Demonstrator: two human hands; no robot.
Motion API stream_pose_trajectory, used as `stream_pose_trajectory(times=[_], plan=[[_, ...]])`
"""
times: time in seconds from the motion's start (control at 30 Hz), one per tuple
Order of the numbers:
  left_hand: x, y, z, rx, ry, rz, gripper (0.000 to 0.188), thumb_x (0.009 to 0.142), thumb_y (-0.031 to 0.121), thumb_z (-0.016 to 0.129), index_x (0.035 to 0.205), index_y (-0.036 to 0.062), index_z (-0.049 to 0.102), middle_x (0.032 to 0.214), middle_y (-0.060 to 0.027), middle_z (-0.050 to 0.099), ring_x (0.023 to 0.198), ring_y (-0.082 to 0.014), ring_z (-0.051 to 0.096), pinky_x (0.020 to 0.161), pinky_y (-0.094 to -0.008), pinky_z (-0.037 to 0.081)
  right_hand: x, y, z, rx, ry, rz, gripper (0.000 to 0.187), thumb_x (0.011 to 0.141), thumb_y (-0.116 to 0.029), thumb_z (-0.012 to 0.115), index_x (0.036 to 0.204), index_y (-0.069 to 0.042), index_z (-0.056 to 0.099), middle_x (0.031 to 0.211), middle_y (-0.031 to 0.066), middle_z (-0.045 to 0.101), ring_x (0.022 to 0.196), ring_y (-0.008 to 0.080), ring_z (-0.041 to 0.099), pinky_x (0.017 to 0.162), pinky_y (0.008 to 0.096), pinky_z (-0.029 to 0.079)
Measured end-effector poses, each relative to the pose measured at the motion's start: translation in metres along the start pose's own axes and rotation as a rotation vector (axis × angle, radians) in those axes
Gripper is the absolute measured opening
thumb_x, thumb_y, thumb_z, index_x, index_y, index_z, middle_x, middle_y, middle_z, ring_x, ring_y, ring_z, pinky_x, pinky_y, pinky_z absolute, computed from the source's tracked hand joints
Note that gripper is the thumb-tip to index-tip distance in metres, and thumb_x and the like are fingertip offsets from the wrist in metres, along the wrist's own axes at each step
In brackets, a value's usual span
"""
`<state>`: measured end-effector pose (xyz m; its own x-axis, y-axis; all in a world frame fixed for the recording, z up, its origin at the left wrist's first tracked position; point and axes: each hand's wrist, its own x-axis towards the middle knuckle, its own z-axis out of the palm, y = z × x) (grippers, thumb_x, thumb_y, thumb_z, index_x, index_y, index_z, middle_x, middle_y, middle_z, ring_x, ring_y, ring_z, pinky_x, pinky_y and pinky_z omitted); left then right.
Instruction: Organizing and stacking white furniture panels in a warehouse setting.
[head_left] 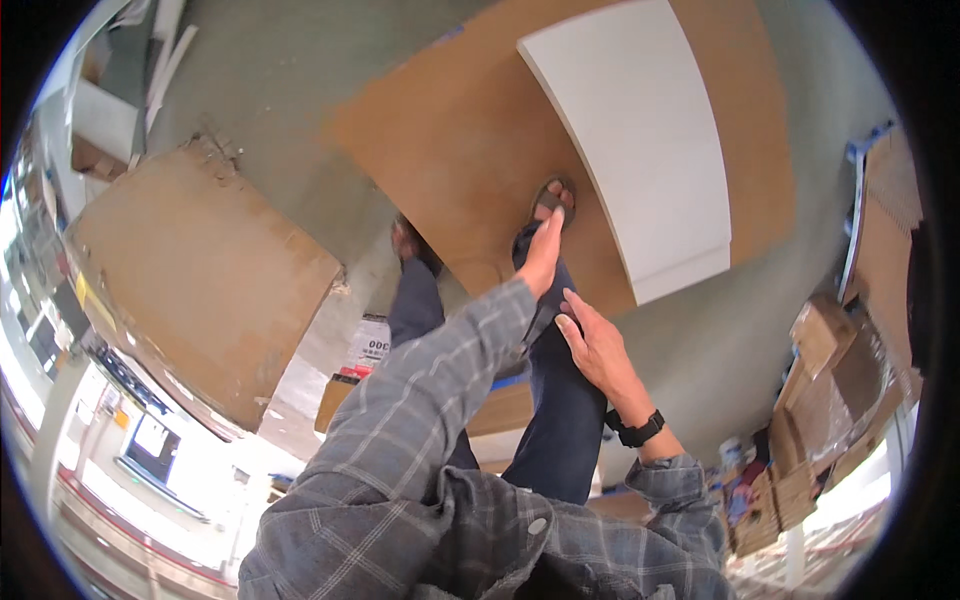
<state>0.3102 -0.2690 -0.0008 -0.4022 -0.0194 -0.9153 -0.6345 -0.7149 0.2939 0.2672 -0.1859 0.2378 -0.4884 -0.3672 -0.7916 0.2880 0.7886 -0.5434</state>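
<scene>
Left hand (541, 257): is reaching forward above the right trouser leg (558, 425), showing edge-on, its fingers extending close together with nothing visible in its grasp.
Right hand (603, 352): is hovering nearer the body beside that leg, opening palm-inward, thumb standing apart from the fingers; a black wristband (640, 431) is circling the wrist.
White panel (640, 140): is lying on the brown sheet (430, 130), mostly ahead and to the right of both hands, its curving long sides running forward; a gap is showing between it and each hand.
Right foot (546, 203): is resting on the sheet, just beside the panel, near the left fingertips.
Second brown board (200, 280): is lying well apart, leftward.
</scene>
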Motion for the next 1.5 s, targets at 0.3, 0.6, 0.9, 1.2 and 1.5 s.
stream_pose_trajectory(times=[0.3, 0.6, 0.9, 1.2, 1.5], plan=[[-0.143, -0.029, -0.148, 0.448, 0.147, 0.121, 0.046, 0.094, 0.039, 0.05, 0.116, -0.0006, 0.06, 0.109, -0.0142, 0.065, 0.104, -0.0233, 0.06, 0.088, -0.0333, 0.044, -0.002, -0.01, 0.051, -0.235, 0.052, -0.085, 0.046, 0.092, -0.034, 0.052, 0.121, 0.001, 0.053, 0.104, 0.0206, 0.064, 0.097, 0.036, 0.061, 0.082, 0.0416, 0.048], [-0.271, -0.09, -0.284, 0.511, 0.222, 0.183, 0.044, 0.093, 0.037, 0.048, 0.116, 0.002, 0.06, 0.114, -0.0184, 0.063, 0.112, -0.0296, 0.058, 0.094, -0.0355, 0.043, -0.025, 0.02, 0.093, -0.52, 0.247, -0.19, 0.042, 0.091, -0.033, 0.054, 0.115, 0.002, 0.057, 0.106, 0.0227, 0.062, 0.099, 0.0383, 0.059, 0.086, 0.0434, 0.047], [-0.37, -0.125, -0.35, 0.709, 0.305, 0.312, 0.039, 0.091, 0.033, 0.048, 0.112, 0.0023, 0.06, 0.116, -0.0188, 0.059, 0.113, -0.0345, 0.053, 0.094, -0.0409, 0.043, -0.086, -0.022, 0.14, -0.316, 0.217, -0.365, 0.052, 0.086, -0.025, 0.062, 0.123, 0.009, 0.047, 0.119, 0.0272, 0.055, 0.111, 0.0412, 0.053, 0.096, 0.0427, 0.041], [-0.385, -0.131, -0.364, 0.247, 0.403, 0.305, 0.043, 0.089, 0.041, 0.047, 0.11, 0.0066, 0.062, 0.11, -0.0175, 0.063, 0.108, -0.0337, 0.057, 0.091, -0.0409, 0.045, -0.066, -0.051, 0.135, -0.836, 0.024, -0.182, 0.084, 0.09, -0.044, 0.052, 0.138, 0.016, 0.018, 0.136, 0.039, 0.033, 0.129, 0.0457, 0.035, 0.107, 0.0419, 0.029], [-0.415, -0.166, -0.373, -0.233, 0.66, 0.442, 0.041, 0.087, 0.036, 0.049, 0.11, 0.0052, 0.062, 0.101, -0.014, 0.066, 0.098, -0.0258, 0.062, 0.086, -0.0334, 0.046, -0.038, -0.14, 0.185, -1.199, -0.135, -0.31, 0.08, 0.086, -0.048, 0.055, 0.133, 0.013, 0.034, 0.12, 0.0373, 0.051, 0.115, 0.0459, 0.05, 0.099, 0.0452, 0.039]])
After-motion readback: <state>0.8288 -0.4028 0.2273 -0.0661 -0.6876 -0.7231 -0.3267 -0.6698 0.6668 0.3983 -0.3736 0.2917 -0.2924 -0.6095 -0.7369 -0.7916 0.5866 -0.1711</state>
